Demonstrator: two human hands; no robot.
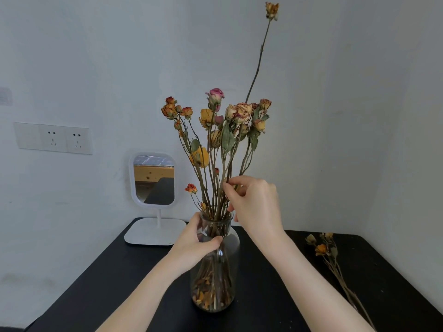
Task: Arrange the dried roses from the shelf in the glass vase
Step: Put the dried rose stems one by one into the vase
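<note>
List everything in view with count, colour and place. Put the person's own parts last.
glass vase: one, clear, table centre.
dried roses: many, orange, yellow and pink, standing in the vase.
loose roses: a few, orange, lying on the table, right.
mirror: one, white, behind-left of the vase.
table: one, black, under everything.
socket panel: one, white, left wall.
left grip: one, bare, holds the vase neck.
right grip: one, bare, pinches stems above the rim.

Pale plastered wall point(96, 56), double socket point(54, 138), white mirror point(153, 179), black table point(107, 271).
</note>
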